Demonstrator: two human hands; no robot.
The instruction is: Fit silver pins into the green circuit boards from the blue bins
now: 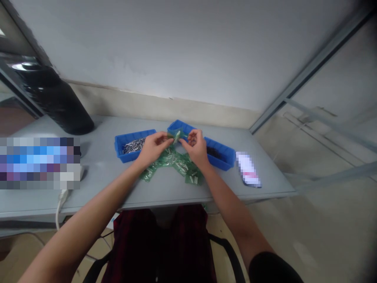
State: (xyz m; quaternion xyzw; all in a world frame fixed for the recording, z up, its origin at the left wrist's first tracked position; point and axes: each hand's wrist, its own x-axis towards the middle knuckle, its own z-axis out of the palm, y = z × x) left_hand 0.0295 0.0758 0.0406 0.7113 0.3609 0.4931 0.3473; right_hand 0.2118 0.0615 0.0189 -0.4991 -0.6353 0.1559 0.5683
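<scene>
Between my two hands is a small green plastic bag (177,136), pinched at its left side by my left hand (157,145) and at its right side by my right hand (196,146). Several green bags with small metal pieces inside (181,166) lie on the table just below my hands. Left of my left hand, a blue bin (125,157) holds many silvery metal pieces. A second blue bin (225,164), holding dark pieces, sits right of my right hand. Behind my hands is another blue bin (177,124), its contents mostly hidden.
A large black bottle (55,98) stands at the back left of the grey table (97,181). A phone (248,169) lies at the right. At the left are a blurred-out object (32,161) and a white plug with a cable (61,202). A wall rises behind.
</scene>
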